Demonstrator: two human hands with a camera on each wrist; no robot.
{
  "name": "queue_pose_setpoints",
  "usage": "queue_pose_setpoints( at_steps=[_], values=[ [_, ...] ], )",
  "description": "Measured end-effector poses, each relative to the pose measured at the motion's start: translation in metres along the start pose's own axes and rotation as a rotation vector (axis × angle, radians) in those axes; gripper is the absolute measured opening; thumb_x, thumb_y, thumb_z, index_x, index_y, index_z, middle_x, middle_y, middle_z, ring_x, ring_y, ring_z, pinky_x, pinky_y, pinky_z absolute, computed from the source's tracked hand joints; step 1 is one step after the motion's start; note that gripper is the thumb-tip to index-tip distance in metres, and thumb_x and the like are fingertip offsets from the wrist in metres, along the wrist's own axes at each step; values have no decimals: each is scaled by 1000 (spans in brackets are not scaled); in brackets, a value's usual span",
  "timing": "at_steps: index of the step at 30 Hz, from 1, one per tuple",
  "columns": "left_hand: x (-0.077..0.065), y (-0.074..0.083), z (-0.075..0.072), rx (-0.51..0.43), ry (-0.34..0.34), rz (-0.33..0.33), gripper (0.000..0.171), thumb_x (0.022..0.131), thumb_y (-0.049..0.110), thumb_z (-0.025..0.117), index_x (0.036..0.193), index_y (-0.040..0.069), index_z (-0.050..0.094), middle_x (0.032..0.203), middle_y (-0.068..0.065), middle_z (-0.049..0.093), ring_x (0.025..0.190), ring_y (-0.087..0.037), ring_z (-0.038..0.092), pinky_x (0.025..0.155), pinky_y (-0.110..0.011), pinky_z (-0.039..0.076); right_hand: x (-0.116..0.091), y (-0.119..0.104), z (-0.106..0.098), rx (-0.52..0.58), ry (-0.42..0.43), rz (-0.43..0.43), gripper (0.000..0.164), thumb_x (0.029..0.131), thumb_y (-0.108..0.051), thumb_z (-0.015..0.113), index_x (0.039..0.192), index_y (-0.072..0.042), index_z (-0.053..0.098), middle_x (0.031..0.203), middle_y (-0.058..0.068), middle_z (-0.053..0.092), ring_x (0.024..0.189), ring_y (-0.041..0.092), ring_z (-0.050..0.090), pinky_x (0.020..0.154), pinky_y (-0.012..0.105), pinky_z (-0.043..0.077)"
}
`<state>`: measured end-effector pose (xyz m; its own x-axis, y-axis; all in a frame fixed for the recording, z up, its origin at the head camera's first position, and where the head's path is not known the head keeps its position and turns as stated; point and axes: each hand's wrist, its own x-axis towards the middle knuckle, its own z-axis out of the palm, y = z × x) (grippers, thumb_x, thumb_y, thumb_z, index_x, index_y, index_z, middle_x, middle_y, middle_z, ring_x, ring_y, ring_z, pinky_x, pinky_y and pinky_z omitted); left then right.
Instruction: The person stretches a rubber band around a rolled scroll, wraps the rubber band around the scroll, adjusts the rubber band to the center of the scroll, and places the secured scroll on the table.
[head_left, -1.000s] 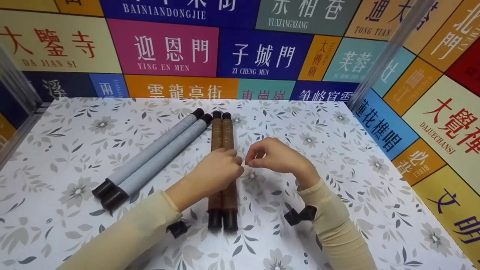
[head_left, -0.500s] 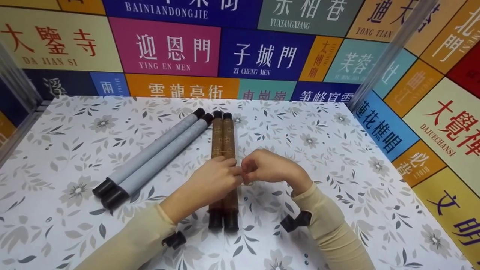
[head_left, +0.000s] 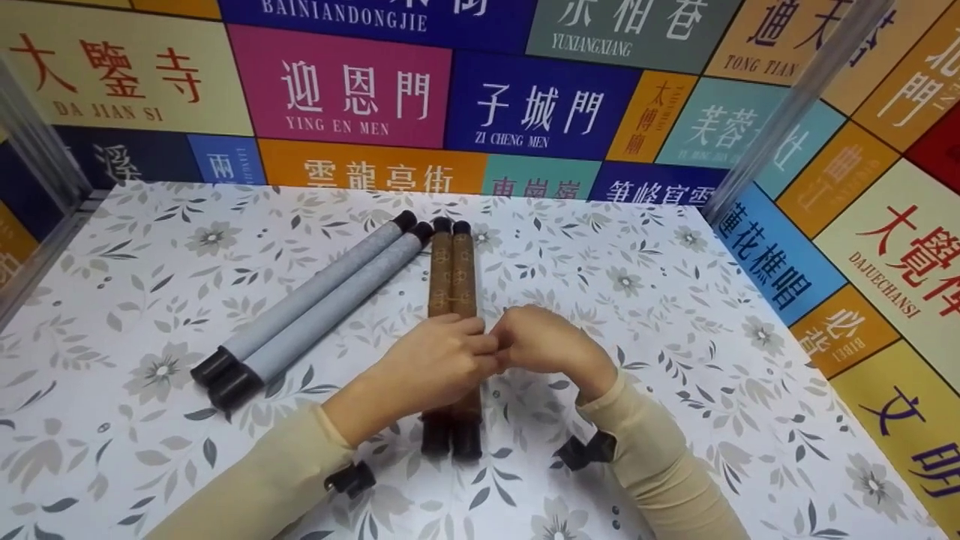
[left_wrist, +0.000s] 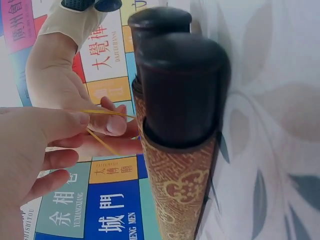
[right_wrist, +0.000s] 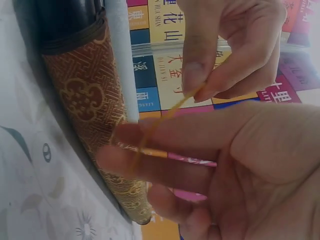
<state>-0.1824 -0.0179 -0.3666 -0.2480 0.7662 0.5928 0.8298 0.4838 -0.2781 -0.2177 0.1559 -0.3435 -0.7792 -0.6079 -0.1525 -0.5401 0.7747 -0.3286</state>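
A brown scroll (head_left: 441,281), rolled into two side-by-side rolls with gold patterning and black end knobs, lies on the table. My left hand (head_left: 424,367) reaches across its middle. In the left wrist view, the left thumb and finger pinch a thin yellow cord (left_wrist: 99,140), which stretches toward the scroll and the other hand. Just right of the scroll is my right hand (head_left: 555,345). Its thumb and index finger extend toward the patterned roll (right_wrist: 82,100) in the right wrist view, with the cord running across them. A thin strand also crosses both rolls above the left hand.
To the left, a second scroll (head_left: 322,292), pale blue-grey with black knobs, lies at a slant, its far end close to the brown one. A floral cloth (head_left: 600,255) covers the table. Printed panels (head_left: 337,90) stand along the back and right, with clear posts at the corners.
The right hand has moved down and left to meet the left hand's fingertips. The left hand has shifted slightly toward the near end; both scrolls lie as before.
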Motion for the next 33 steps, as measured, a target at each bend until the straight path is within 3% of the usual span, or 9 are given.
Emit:
queue_pose_setpoints(
  at_steps=[4, 6, 12, 15, 17, 20, 24, 29, 33],
  values=[
    [2, 5, 1, -30, 32, 39, 18, 85, 17, 59, 68, 19, 64, 76, 10, 63, 71, -11, 55, 59, -23, 44, 3, -3, 1, 56, 71, 79, 15, 70, -6, 62, 60, -14, 69, 52, -6, 46, 49, 10, 38, 46, 21, 30],
    [3, 8, 1, -46, 26, 47, 20, 83, 15, 58, 64, 20, 60, 76, 10, 62, 75, -10, 57, 61, -22, 47, 5, -4, 0, 111, 105, 124, 14, 72, -7, 62, 67, -13, 73, 55, -5, 55, 50, 8, 42, 47, 19, 33],
    [2, 17, 7, -56, 17, 19, 24, 84, 13, 56, 61, 20, 56, 70, 11, 58, 67, -6, 55, 52, -20, 46, 9, -2, -4, 486, 155, 306, 27, 76, -7, 65, 102, -4, 72, 81, 11, 74, 52, 9, 59, 50, 21, 48],
    [0, 20, 12, -54, 47, 25, 24, 84, 13, 57, 61, 20, 55, 67, 11, 56, 61, -6, 52, 48, -20, 43, 11, -2, -4, 645, 152, 303, 32, 79, -5, 65, 110, 1, 67, 88, 17, 74, 58, 10, 65, 56, 24, 54],
    [0, 22, 14, -52, 81, 23, 24, 84, 12, 58, 61, 20, 55, 66, 11, 55, 59, -5, 50, 47, -19, 41, 12, -3, -3, 680, 152, 277, 33, 80, -4, 65, 113, 2, 65, 97, 18, 73, 68, 12, 68, 65, 26, 57],
    [0, 21, 16, -62, 127, -1, 25, 84, 13, 60, 60, 19, 53, 65, 10, 54, 56, -5, 49, 46, -18, 40, 12, -5, -3, 610, 171, 245, 35, 80, -3, 65, 114, 0, 65, 108, 16, 71, 89, 19, 69, 80, 32, 57],
    [0, 19, 13, -85, 146, -23, 26, 83, 12, 60, 60, 19, 52, 64, 9, 54, 54, -6, 48, 47, -19, 41, 10, -6, -1, 411, 222, 214, 36, 77, -3, 62, 113, -4, 66, 117, 12, 68, 112, 29, 62, 97, 42, 49],
    [0, 12, 4, -101, 121, -13, 23, 79, 9, 60, 59, 19, 52, 65, 8, 56, 54, -7, 50, 48, -19, 44, 6, -4, 0, 193, 207, 172, 32, 74, -7, 63, 106, -3, 68, 111, 13, 69, 107, 31, 62, 92, 42, 50],
    [1, 2, -3, -132, 96, -42, 18, 79, 10, 62, 63, 18, 59, 72, 8, 64, 59, -6, 55, 50, -17, 45, -2, -1, -2, 43, 116, 142, 29, 72, -10, 67, 100, -1, 69, 100, 14, 71, 93, 30, 64, 84, 39, 51]
  ],
)
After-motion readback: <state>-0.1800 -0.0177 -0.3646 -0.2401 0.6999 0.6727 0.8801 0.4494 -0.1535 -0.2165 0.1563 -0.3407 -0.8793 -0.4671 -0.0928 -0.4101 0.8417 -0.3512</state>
